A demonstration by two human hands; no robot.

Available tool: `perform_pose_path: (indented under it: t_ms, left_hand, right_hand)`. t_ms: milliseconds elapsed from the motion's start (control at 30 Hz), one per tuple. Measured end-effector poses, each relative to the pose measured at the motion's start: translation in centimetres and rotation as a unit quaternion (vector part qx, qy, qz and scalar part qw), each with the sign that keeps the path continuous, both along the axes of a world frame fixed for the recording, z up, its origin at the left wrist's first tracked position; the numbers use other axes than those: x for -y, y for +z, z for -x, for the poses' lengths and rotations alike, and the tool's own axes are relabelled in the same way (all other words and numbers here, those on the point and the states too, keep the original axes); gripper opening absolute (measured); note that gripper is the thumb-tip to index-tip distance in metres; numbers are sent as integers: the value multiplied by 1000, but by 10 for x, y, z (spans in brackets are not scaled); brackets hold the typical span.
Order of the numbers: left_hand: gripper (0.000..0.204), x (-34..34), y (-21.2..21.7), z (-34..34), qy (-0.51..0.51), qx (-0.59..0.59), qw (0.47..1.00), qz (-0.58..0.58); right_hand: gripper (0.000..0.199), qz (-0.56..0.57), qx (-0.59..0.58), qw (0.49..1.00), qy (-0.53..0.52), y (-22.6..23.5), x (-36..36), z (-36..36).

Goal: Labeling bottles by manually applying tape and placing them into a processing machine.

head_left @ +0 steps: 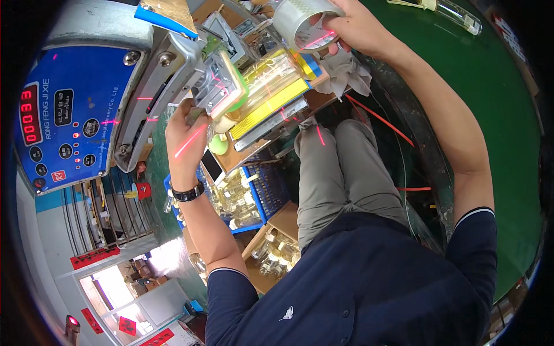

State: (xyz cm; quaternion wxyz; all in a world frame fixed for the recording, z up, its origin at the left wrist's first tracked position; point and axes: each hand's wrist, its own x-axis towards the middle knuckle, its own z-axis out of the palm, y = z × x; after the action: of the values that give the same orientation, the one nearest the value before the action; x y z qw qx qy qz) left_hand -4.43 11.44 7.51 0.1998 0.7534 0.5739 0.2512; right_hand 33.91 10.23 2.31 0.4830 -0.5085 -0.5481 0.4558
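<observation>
the right hand (352, 26) has its grip closed on the near edge of a greyish roll of tape (287, 24), which is raised above the machine's far end, while the left hand (182, 132) is up against the green-edged metal fixture (222, 86), its fingers partly hidden, so i cannot tell whether that grip is open or closed. the blue control box (72, 118) stands left of the fixture, and below it are a dark-screened phone (212, 166) and a blue crate (270, 193) of clear bottles (236, 202).
</observation>
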Motion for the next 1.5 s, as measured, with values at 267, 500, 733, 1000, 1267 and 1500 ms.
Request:
perform_pose_path:
  t_ms: [267,500,733,1000,1267,1500]
  left_hand:
    - [41,3,4,-5,-24,63,997,34]
    - [35,3,7,-5,4,-42,999,-5]
    - [30,3,7,-5,-14,-22,1000,3]
    - [29,30,1,-1,-8,35,997,-72]
    - [39,68,4,-1,8,31,987,-155]
    - [52,109,-3,30,64,28,997,37]
  right_hand:
    - [18,0,-8,1000,5,-8,-5,-1]
    - [19,-4,-14,1000,7,-11,-7,1]
    - [20,-12,-17,1000,6,-7,-2,3]
    - [23,-58,-45,997,-30,-5,24,7]
    - [40,-174,-67,982,-34,-17,45,13]
    - [33,-274,177,945,-11,-47,86,13]
